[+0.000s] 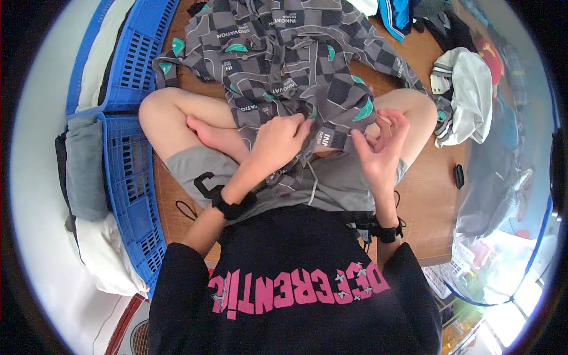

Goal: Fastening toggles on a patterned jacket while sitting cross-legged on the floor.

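Observation:
A grey and black patterned button-up shirt (305, 56) with teal patches lies spread out in front of me, collar end away, its lower part bunched over my crossed legs. My left hand (278, 141) is closed on the fabric near the front opening at the lower edge. Just right of the hem, my right hand (383, 145) is raised with thumb and fingers apart, and nothing shows between them. One sleeve stretches out to each side. Some of the cloth under my left hand and wrist is hidden.
Blue plastic baskets (131, 177) holding folded clothes line the left side. On the right lie a bunched white garment (470, 97) and a small black object (459, 176) on the brown wooden surface (429, 225). A blue garment (393, 18) and dark clothes lie at the far right.

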A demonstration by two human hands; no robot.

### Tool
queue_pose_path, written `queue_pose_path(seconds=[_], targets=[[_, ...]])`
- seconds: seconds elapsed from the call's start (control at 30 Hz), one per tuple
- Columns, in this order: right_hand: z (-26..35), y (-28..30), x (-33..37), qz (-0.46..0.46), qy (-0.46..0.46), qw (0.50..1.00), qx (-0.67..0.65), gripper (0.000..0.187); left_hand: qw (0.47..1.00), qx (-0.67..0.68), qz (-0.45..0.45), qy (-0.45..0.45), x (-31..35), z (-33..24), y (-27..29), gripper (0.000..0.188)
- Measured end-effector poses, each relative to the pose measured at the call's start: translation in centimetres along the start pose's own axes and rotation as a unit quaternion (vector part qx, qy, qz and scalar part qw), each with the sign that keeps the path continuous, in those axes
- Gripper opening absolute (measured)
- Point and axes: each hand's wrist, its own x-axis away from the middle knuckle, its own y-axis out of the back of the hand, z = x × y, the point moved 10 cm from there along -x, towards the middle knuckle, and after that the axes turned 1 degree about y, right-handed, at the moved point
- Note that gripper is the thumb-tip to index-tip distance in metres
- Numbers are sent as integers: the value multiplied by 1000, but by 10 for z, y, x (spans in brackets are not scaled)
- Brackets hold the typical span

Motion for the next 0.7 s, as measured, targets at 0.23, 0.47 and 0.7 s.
queue_pose_path(seconds=[0.23, 0.47, 0.7], targets=[[19, -35, 21, 169, 127, 872, 442, 73, 997, 42, -47, -34, 58, 2, 27, 44], [30, -17, 24, 113, 211, 858, 455, 44, 988, -108, -23, -105, 107, -33, 23, 37], [16, -16, 24, 190, 43, 955, 224, 24, 948, -287, -12, -139, 112, -16, -15, 41]])
